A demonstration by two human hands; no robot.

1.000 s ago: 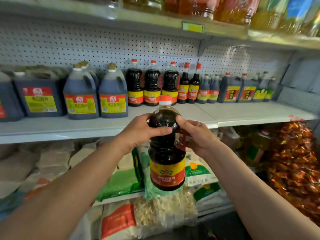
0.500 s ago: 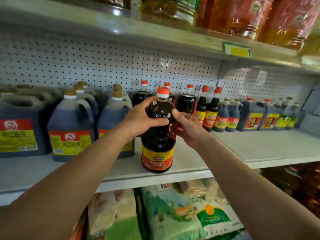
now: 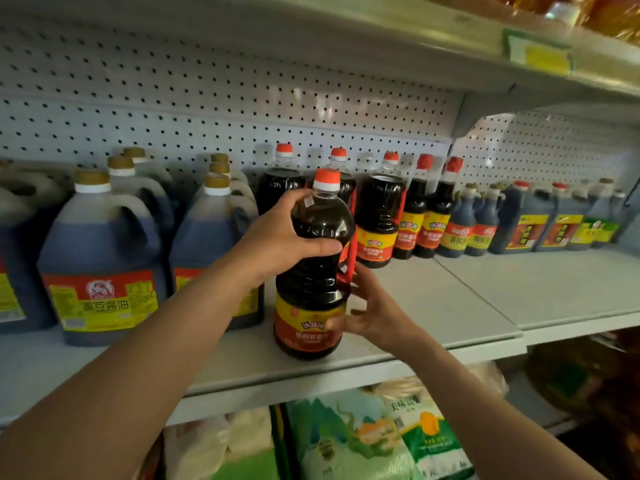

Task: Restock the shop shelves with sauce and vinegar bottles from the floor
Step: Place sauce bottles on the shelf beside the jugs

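Head view shows my left hand (image 3: 277, 244) gripping the upright sauce bottle (image 3: 313, 271) at its shoulder, right hand (image 3: 372, 311) cupping its base, matching bottles (image 3: 379, 216) directly behind on the shelf (image 3: 450, 306).

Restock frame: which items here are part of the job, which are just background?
In the job:
- held bottle, left hand gripping its shoulder, right hand at its lower side
- shelf it stands on
- matching red-capped bottles behind it

Just there:
- big jugs at left
- small jugs at right
- rice bags below
- price tag on upper shelf
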